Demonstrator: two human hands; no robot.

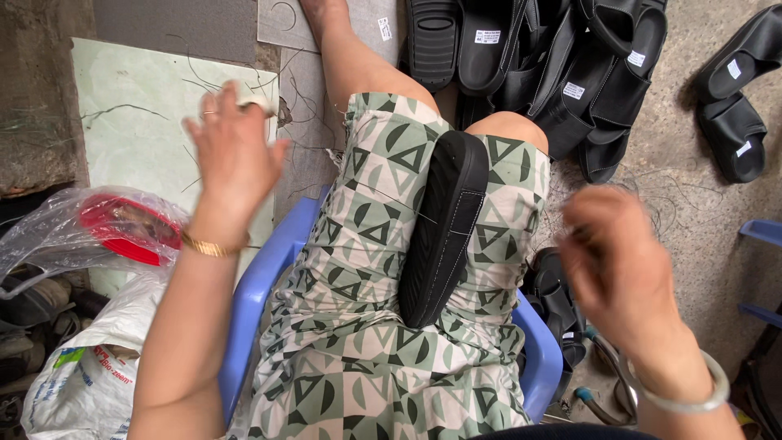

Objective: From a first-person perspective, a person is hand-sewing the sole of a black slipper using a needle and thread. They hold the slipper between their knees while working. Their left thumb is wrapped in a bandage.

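Black rubber slide sandal (444, 224) with white stitching along its edge is lying sole-side up across the person's lap, on the green-and-cream patterned fabric (358, 326), toe end pointing toward the knees, heel end sinking between the thighs. Neither hand is touching it. It is looking light, flexible, a bit grippy from the ribbed tread; best hold is probably pinching the long side edges near the middle, or the thick heel end. A thin thread seems to be crossing the lap toward it.

Left hand (232, 159) is hovering raised, left of the lap, fingers loosely spread, pinching a small pale scrap at the fingertips. Right hand (615, 261) is hanging raised right of the lap, motion-blurred; fingers are curling in, cannot tell if anything is held.

Person is sitting on a blue plastic chair (261, 293). Pile of matching black sandals (562, 65) is lying on the floor beyond the knees. Clear plastic bag with a red item (114, 224) is sitting at the left.
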